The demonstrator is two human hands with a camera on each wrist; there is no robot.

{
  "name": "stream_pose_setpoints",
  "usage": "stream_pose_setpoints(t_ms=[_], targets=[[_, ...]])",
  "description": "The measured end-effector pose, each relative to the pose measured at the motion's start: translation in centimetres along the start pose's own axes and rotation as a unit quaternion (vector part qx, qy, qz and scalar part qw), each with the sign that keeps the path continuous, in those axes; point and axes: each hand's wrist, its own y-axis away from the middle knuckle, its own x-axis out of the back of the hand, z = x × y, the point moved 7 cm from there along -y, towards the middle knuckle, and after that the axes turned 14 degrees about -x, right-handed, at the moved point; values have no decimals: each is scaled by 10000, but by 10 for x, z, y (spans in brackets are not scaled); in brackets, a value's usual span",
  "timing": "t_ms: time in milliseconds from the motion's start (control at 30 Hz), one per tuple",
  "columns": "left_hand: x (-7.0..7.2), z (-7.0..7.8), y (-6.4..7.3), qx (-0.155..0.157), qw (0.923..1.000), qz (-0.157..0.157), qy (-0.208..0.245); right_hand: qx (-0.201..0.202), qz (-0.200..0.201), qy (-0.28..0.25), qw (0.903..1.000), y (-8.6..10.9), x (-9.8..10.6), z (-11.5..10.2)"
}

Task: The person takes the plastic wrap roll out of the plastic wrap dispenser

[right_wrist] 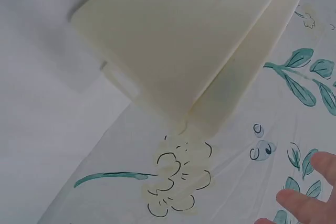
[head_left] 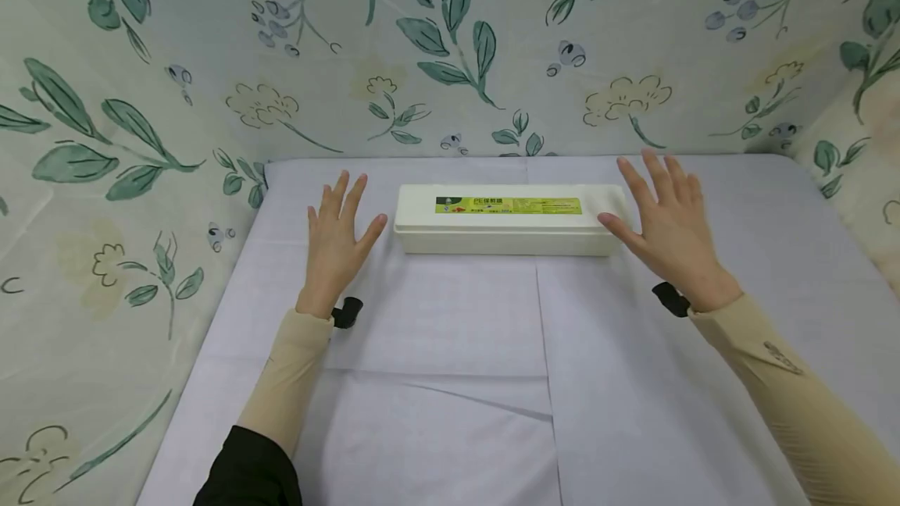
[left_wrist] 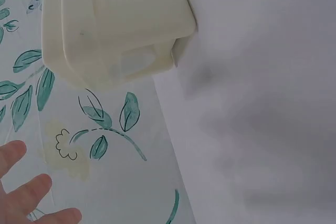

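A long cream plastic cling film box (head_left: 506, 241) lies crosswise on the table, its lid down, with a yellow-green label (head_left: 508, 205) on top. My left hand (head_left: 333, 244) is held with fingers spread, a little left of the box's left end. On the other side, my right hand (head_left: 675, 236) also has its fingers spread; its thumb overlaps the box's right end in the head view, and I cannot tell if it touches. In the left wrist view, the box (left_wrist: 126, 14) shows a notch in its end, apart from the fingers (left_wrist: 31, 192). The right wrist view shows the box (right_wrist: 173, 40) beyond the fingertips (right_wrist: 299, 203).
A white cloth (head_left: 436, 318) with fold creases covers the table. Behind the table and along its left side hangs a leaf-and-flower patterned curtain (head_left: 337, 45), close to the far edge. Black straps (head_left: 348, 312) are on both wrists.
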Motion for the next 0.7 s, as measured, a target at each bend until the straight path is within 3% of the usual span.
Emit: stream_pose_setpoints(t_ms=[400, 700], targets=[[-9, 3, 0, 44, 9968, 117, 788, 367, 109, -50, 9993, -6, 0, -25], [-20, 3, -2, 12, 9852, 211, 1699, 533, 74, -85, 9985, -5, -4, -35]])
